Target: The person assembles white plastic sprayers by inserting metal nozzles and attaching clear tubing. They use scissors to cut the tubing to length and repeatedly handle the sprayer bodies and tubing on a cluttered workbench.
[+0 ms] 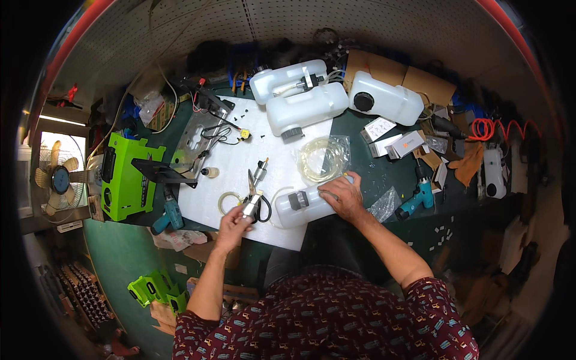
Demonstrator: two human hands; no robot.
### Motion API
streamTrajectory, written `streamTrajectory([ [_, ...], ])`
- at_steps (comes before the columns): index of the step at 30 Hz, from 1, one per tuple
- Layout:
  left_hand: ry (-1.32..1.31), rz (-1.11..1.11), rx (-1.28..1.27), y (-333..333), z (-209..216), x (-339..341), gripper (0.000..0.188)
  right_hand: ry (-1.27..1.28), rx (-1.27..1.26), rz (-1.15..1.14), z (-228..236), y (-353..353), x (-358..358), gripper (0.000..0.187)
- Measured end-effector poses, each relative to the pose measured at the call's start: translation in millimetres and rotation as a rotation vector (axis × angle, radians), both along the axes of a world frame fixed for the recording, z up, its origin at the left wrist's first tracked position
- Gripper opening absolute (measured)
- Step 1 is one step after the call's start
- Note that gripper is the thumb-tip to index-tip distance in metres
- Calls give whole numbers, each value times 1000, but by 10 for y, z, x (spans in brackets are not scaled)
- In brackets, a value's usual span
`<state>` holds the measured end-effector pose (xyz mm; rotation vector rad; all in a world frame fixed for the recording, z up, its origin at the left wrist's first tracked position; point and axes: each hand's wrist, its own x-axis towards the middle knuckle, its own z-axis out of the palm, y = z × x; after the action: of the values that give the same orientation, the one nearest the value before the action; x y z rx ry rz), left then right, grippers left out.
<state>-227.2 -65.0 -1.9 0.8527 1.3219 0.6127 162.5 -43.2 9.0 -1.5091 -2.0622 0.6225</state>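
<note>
My left hand (234,230) is closed on a small silver metal cylinder (252,205) above the front of the white foam sheet (207,209). Under and beside it lie black-handled scissors (265,211), and a similar metal cylinder (261,173) rests just beyond. My right hand (345,198) grips the right end of a translucent white plastic tank (300,215), which lies on its side near the table's front edge. A dark grey block (298,200) sits on the tank. Thin clear tubing (275,201) curves beside its left end. The palm side of my right hand is hidden.
Behind the tank lies a bagged coil of clear tubing (321,161). More white tanks (309,108) stand at the back. A cordless drill (420,195) and small white boxes (405,144) are on the right; a green metal housing (129,177) and a metal bracket frame (198,138) on the left.
</note>
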Motion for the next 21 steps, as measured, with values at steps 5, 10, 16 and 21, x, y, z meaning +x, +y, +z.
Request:
streamTrajectory([
  [5, 122, -380, 280, 77, 192, 432, 48, 17, -3, 11, 0, 2, -12, 14],
  [10, 420, -640, 515, 310, 433, 690, 47, 25, 7, 9, -4, -4, 7, 13],
  [16, 161, -408, 265, 302, 160, 650, 43, 36, -15, 0, -49, -10, -3, 14],
  [21, 32, -223, -65, 339, 145, 692, 30, 23, -28, 1, -85, -7, 13, 20],
])
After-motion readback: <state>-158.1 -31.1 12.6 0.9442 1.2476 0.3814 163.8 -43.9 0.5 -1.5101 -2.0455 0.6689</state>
